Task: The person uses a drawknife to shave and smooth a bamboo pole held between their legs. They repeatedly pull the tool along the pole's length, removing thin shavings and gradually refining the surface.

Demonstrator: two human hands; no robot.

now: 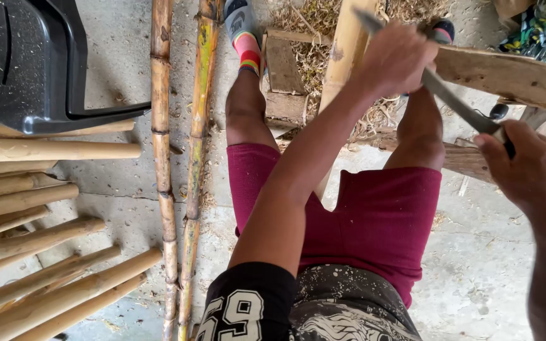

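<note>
— While both hands work, where is the blade?

— The long metal blade [450, 98] runs slantwise across the pale bamboo pole [344, 57], far and right of centre. The left hand [399, 57] has its fingers wrapped tight around the far end; the right hand [532, 167] has its fingers curled shut on the dark handle, near right.

— And around it?

— A rough wooden plank [507, 76] lies just behind the blade. Peeled bamboo poles [39, 265] are stacked at the near left, two unpeeled stalks [178, 158] lie along the concrete floor [475, 252], a black plastic chair [26, 63] stands far left.
</note>
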